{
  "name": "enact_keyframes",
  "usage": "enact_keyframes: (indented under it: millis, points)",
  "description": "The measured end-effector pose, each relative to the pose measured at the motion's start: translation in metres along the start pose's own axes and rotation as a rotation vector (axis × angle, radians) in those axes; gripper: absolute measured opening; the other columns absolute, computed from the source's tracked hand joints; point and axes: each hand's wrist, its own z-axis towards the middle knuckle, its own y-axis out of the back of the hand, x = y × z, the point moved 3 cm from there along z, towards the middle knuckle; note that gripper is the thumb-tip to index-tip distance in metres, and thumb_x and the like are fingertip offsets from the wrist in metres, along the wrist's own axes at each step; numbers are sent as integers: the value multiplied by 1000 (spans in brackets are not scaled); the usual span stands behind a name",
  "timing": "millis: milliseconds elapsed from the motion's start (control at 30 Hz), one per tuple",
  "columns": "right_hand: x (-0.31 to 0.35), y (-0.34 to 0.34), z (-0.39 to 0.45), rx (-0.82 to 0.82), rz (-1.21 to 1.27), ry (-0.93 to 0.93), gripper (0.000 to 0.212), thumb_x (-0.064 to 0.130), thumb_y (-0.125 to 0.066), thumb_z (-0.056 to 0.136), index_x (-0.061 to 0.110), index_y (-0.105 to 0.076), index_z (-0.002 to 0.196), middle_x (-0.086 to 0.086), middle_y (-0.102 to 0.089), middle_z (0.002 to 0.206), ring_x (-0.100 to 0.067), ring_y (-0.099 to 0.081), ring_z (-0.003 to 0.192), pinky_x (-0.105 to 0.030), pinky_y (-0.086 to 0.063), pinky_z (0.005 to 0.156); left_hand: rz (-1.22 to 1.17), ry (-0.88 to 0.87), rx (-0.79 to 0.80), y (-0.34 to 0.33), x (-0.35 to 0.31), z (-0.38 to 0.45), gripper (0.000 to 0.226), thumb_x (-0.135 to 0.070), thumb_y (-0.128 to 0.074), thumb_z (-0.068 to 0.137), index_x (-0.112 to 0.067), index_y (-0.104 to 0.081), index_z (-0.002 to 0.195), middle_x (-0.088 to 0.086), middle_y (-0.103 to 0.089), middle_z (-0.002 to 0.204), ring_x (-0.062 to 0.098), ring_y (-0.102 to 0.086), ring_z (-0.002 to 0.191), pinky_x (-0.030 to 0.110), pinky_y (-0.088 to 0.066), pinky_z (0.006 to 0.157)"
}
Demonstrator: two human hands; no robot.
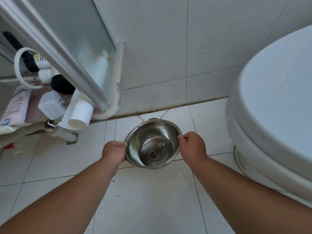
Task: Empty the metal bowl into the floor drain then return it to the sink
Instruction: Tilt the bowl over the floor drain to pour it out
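Head view
Metal bowl [152,144]: centre of frame, held above the white tiled floor [148,191], tipped slightly toward the camera.
Left hand [114,152]: gripping the bowl's left rim.
Right hand [192,146]: gripping the right rim.
Toilet [273,105]: right edge.

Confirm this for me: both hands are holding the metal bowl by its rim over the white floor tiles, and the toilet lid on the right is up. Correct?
Not quite. The head view shows the toilet lid down, closed over the seat, not up. The rest holds: the left hand and right hand grip the metal bowl by its rim over the white floor tiles.
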Motion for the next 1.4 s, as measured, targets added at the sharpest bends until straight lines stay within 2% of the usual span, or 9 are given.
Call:
enact_keyframes:
  millis: [167,300,500,767,900,1100,1200,1300,1400]
  points:
    - [-2,-1,1,6,-1,-10,31,32,-56,104,8,-66,89,-2,-68,80,-18,-59,71,-24,-34,55,8,-2,1,-2,2,2,16,-18,-68,102,-8,-78,94,19,-82,92,33,-75,81,50,-67,85]
    - [-3,-2,3,6,-22,-4,32,32,-55,105,7,-66,88,-2,-66,77,-19,-58,70,-23,-32,53,20,-5,-2,-3,5,4,18,-19,-70,100,-9,-80,89,19,-81,86,30,-71,73,44,-65,73]
    - [-4,-5,5,1,-44,-4,31,33,-55,105,9,-66,87,-1,-66,76,-7,-54,64,-21,-31,52,-5,14,25,-4,8,6,21,-16,-70,101,-2,-81,88,29,-82,94,34,-73,79,61,-67,91]
    - [-6,-10,6,-7,-23,-11,29,32,-57,104,10,-66,90,1,-66,79,-5,-54,67,-20,-32,54,20,14,-6,-3,6,9,24,-18,-70,100,-8,-80,81,23,-82,87,35,-74,76,56,-67,85]
    - [-4,-12,7,-8,-11,-7,29,32,-57,104,9,-66,89,0,-66,78,-8,-55,68,-20,-33,54,27,17,-15,-1,5,11,25,-20,-70,101,-8,-81,81,20,-82,84,32,-72,71,47,-66,74]
    - [-3,-10,7,4,-22,-6,36,32,-55,104,8,-62,79,1,-60,67,-15,-55,63,-24,-33,52,37,9,7,-2,-1,11,28,-19,-68,101,-3,-81,82,25,-82,88,32,-69,71,56,-67,84]
    - [-2,-9,8,5,-17,-20,35,32,-55,105,7,-65,83,-1,-63,70,-14,-57,65,-24,-34,53,42,8,11,-3,-3,11,28,-19,-68,100,1,-81,86,30,-81,96,33,-70,74,59,-66,86]
    - [0,-7,9,2,-15,-16,35,31,-55,104,6,-66,84,-2,-64,72,-18,-59,67,-27,-36,55,47,6,19,-5,-2,11,32,-19,-68,100,7,-77,85,33,-77,84,30,-67,70,59,-67,84]
    - [0,-5,9,-9,-5,-22,33,31,-56,104,6,-67,86,-4,-67,76,-19,-61,70,-26,-36,56,43,8,30,-6,-2,11,33,-19,-68,100,1,-75,75,21,-72,72,30,-65,66,50,-67,76]
